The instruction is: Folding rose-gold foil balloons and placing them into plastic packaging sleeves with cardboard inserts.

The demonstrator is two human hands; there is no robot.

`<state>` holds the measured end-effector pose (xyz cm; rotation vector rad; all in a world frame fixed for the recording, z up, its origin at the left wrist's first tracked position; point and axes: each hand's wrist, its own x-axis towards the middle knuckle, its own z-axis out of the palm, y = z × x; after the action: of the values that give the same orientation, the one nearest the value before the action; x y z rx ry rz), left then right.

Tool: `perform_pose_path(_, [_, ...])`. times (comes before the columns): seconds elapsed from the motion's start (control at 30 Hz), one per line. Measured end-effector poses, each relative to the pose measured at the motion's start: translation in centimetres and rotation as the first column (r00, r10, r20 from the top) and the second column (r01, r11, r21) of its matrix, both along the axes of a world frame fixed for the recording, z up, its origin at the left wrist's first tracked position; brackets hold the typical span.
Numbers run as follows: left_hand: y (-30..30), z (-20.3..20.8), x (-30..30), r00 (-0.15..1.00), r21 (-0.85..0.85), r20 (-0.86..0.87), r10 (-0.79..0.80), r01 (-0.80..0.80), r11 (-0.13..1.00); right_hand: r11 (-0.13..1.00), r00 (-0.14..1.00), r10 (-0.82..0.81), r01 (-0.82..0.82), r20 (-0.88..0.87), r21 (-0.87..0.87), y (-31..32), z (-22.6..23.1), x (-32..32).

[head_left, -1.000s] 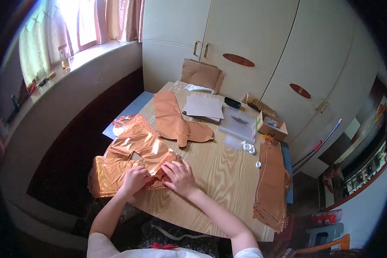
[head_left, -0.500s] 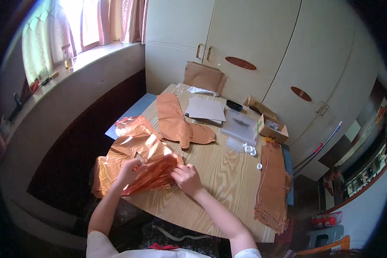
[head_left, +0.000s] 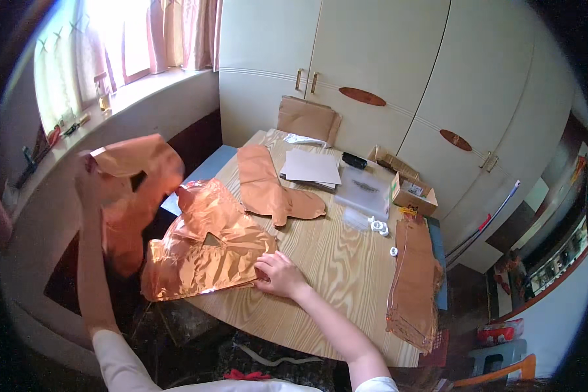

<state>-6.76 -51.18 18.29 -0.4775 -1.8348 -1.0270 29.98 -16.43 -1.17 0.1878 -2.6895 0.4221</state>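
Observation:
My left hand (head_left: 88, 171) is raised at the far left, its fingers closed on the edge of a flat, uninflated copper-coloured foil balloon (head_left: 151, 160). That balloon hangs in the air beyond the table's left edge, a little blurred, with a dark gap in its middle. A pile of shiny copper foil balloons (head_left: 209, 264) lies on the table, wrinkled, with a small triangular hole. At the pile's right corner, my right hand (head_left: 282, 276) has its fingers bent over the edge and gripping it; the fingertips are partly hidden.
Another flat foil balloon (head_left: 268, 186), matt copper, lies beyond the pile. Behind it are a stack of white sheets (head_left: 311, 166), a clear plastic bag (head_left: 362, 193) and a cardboard box (head_left: 415, 197). White ribbon rolls (head_left: 379, 227) and bundled copper balloons (head_left: 413, 281) lie along the right.
My left hand has moved from the pile up and to the left, lifting one foil balloon off it. The pile now shows its triangular hole. My right hand stays at the corner.

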Motion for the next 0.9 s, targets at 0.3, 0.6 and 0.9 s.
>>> perform_pose_path(0.3, [8.7, 8.4, 18.7, 0.854, -0.656, -0.484, -0.191, -0.21, 0.725, 0.992, 0.989, -0.026, 0.008, -0.144, -0.124, 0.8, -0.4, 0.3])
perform_pose_path(0.6, [14.5, 3.4, 33.2, 0.495, -0.94, -0.02, -0.869, 0.287, 0.185, 0.638, 0.969, 0.023, -0.205, -0.248, -0.742, 0.2, 2.0, 2.3])
perform_pose_path(0.9, [16.2, 7.0, 34.1, 0.368, -0.395, 0.154, -0.917, 0.874, 0.284, 0.597, 0.978, 0.123, -0.208, -0.168, -0.775, 3.2, 4.9, 13.4])
